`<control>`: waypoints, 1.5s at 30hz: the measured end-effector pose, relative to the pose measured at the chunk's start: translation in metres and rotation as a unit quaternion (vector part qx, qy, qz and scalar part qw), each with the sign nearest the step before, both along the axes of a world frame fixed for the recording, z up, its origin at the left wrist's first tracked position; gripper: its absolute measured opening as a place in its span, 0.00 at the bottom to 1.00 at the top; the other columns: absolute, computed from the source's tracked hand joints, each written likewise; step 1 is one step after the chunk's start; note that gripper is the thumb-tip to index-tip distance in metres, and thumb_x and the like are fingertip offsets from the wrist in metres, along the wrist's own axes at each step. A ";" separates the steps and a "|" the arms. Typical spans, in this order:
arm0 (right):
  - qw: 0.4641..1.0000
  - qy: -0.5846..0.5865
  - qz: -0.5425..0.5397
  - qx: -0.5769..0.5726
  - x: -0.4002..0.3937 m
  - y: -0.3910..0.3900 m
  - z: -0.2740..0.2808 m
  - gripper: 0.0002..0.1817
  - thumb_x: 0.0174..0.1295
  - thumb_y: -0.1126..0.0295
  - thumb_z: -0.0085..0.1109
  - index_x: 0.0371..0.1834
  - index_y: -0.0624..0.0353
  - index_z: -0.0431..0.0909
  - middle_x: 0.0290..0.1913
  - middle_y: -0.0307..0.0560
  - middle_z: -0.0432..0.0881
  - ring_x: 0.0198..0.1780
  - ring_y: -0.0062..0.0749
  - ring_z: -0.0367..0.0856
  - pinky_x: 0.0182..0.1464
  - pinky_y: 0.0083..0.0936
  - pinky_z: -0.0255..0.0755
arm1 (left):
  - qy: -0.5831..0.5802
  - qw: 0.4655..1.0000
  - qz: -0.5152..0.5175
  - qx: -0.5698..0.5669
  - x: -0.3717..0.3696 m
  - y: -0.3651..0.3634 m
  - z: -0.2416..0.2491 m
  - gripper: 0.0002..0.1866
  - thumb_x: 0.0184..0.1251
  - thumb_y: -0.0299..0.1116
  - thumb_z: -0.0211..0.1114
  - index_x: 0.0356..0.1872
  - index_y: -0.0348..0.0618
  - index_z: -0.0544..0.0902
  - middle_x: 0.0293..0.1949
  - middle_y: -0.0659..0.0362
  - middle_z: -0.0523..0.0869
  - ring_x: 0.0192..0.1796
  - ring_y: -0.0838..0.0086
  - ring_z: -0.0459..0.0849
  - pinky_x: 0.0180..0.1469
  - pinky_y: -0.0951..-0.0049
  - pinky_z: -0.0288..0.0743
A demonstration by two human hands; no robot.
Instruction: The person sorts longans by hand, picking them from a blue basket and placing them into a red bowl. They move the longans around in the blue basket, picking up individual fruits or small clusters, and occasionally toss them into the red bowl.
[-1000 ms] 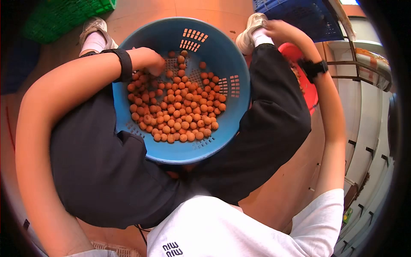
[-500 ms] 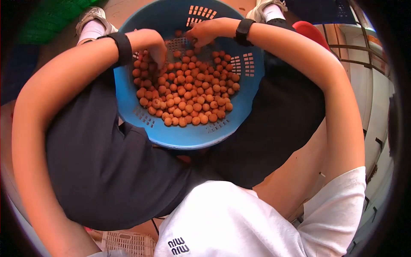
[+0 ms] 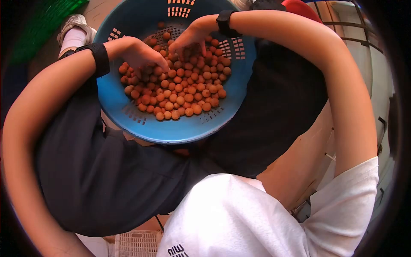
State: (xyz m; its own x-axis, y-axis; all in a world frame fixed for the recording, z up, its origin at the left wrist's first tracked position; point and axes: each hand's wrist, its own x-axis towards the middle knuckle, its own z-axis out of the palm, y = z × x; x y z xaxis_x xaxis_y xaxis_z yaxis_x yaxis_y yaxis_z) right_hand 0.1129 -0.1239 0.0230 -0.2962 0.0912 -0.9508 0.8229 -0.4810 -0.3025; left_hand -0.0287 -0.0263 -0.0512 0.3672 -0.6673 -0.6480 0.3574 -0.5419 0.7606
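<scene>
A round blue plastic basket (image 3: 174, 132) with slotted sides sits between my legs. In it lies a pile of round brown fruits that look like longans (image 3: 180, 100). My left hand (image 3: 144, 56) reaches over the left part of the pile, fingers stretched down and touching the longans; some fingertips are hidden. On the far side, my right hand (image 3: 190, 37) points its spread fingers down into the pile. A gap with several longans in it separates the two hands. Neither hand is closed around a longan that I can see.
A green crate (image 3: 40, 25) stands at the far left. Behind my right arm is a red rounded object (image 3: 302, 9). A pale slatted crate (image 3: 137, 244) lies on the floor near my body. My legs (image 3: 274, 111) flank the basket.
The basket appears further left and slightly higher in the view. My right hand has come from the basket's far wall down onto the longans. My left hand has spread over the pile.
</scene>
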 end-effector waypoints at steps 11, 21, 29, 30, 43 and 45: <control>0.996 0.060 0.006 -0.063 -0.009 0.002 -0.002 0.35 0.59 0.42 0.31 0.69 0.42 0.44 0.70 0.55 0.46 0.70 0.50 0.44 0.58 0.56 0.63 | 0.151 0.966 0.201 0.062 -0.003 -0.022 0.047 0.12 0.53 0.40 0.51 0.36 0.45 0.73 0.29 0.62 0.68 0.38 0.73 0.69 0.63 0.54 0.61; 0.989 0.058 -0.044 -0.131 -0.014 -0.023 -0.028 0.34 0.60 0.43 0.36 0.67 0.49 0.49 0.67 0.47 0.54 0.64 0.43 0.60 0.61 0.51 0.59 | 0.039 0.999 0.030 0.020 0.005 -0.021 0.038 0.12 0.63 0.32 0.47 0.45 0.38 0.68 0.58 0.48 0.64 0.65 0.59 0.59 0.61 0.51 0.66; 0.976 0.067 -0.131 -0.158 -0.018 -0.030 -0.017 0.27 0.65 0.52 0.32 0.64 0.50 0.54 0.64 0.44 0.60 0.61 0.38 0.64 0.51 0.48 0.73 | 0.204 0.951 0.228 0.034 0.009 -0.035 0.059 0.19 0.64 0.29 0.53 0.55 0.35 0.63 0.57 0.41 0.64 0.56 0.55 0.74 0.55 0.55 0.74; 0.975 0.077 -0.131 -0.163 -0.016 -0.031 -0.022 0.27 0.65 0.51 0.32 0.64 0.50 0.54 0.64 0.44 0.60 0.61 0.38 0.64 0.51 0.49 0.73 | 0.237 0.938 0.249 0.034 0.013 -0.036 0.061 0.20 0.65 0.29 0.51 0.56 0.35 0.61 0.57 0.41 0.64 0.58 0.54 0.72 0.55 0.53 0.74; 0.910 0.240 -0.119 -0.315 -0.041 -0.037 -0.044 0.29 0.59 0.51 0.35 0.59 0.55 0.63 0.58 0.47 0.68 0.52 0.43 0.73 0.44 0.42 0.75 | 0.236 0.964 0.118 0.041 0.023 -0.032 0.045 0.27 0.69 0.44 0.38 0.66 0.43 0.53 0.66 0.43 0.54 0.65 0.44 0.58 0.58 0.34 0.60; 0.898 0.253 -0.129 -0.337 -0.044 -0.034 -0.037 0.30 0.58 0.50 0.35 0.58 0.57 0.65 0.56 0.48 0.70 0.49 0.43 0.75 0.42 0.41 0.75 | 0.248 0.958 0.139 0.028 0.021 -0.031 0.048 0.29 0.65 0.48 0.39 0.64 0.44 0.56 0.65 0.47 0.58 0.64 0.49 0.60 0.62 0.40 0.56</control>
